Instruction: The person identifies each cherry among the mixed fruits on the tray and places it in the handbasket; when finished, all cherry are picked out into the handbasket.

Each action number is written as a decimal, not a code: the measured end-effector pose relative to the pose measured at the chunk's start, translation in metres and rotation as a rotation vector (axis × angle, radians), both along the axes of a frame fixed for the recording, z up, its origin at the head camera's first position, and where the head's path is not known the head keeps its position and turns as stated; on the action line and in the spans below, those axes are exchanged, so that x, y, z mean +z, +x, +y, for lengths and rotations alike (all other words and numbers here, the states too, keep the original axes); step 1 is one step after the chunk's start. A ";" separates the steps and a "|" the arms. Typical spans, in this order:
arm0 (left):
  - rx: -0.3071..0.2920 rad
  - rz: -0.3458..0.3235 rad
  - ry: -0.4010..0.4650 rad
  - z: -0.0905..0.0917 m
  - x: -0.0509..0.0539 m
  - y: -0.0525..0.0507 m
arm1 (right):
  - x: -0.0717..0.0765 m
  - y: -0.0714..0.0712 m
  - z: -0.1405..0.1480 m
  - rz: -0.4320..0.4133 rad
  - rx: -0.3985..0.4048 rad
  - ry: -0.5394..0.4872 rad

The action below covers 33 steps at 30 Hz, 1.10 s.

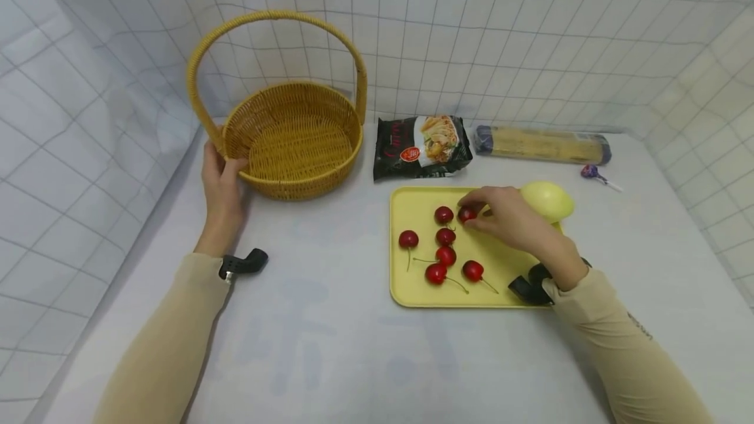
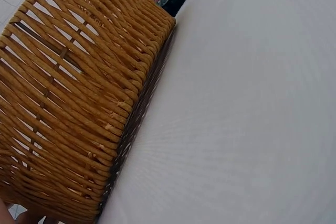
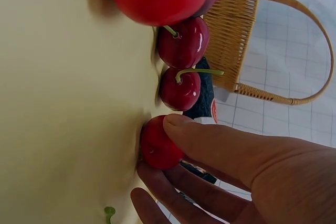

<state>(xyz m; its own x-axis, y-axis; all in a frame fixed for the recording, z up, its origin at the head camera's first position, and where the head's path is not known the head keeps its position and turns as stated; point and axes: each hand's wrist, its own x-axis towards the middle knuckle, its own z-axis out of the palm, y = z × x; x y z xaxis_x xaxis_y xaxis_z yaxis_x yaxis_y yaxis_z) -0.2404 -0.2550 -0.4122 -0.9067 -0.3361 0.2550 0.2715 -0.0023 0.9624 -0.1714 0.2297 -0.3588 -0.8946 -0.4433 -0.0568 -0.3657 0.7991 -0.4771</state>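
Note:
My left hand grips the left side of a wicker basket, near the foot of its tall handle, with the thumb over the rim. Nothing lies inside the basket. In the left wrist view the woven basket wall fills the left half, and only some fingertips show at the lower corner. Over a yellow tray, my right hand pinches a red cherry between thumb and fingers; the cherry sits at the tray's surface. Several other cherries, most with green stems, lie on the tray's left half.
A yellow-green oval fruit lies at the tray's back right corner, behind the right hand. Along the back are a black food packet, a long pack of pasta-like sticks and a lollipop. White gridded sheeting rises behind.

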 end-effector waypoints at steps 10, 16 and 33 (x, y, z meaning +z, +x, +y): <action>0.093 -0.018 0.008 -0.001 0.001 0.002 | 0.002 0.000 -0.001 -0.001 0.006 0.007; 0.055 -0.068 -0.085 0.000 0.004 0.000 | 0.002 0.000 -0.001 -0.008 0.008 -0.004; -0.005 -0.098 -0.064 0.002 0.005 0.007 | 0.000 0.002 -0.004 0.072 -0.010 -0.013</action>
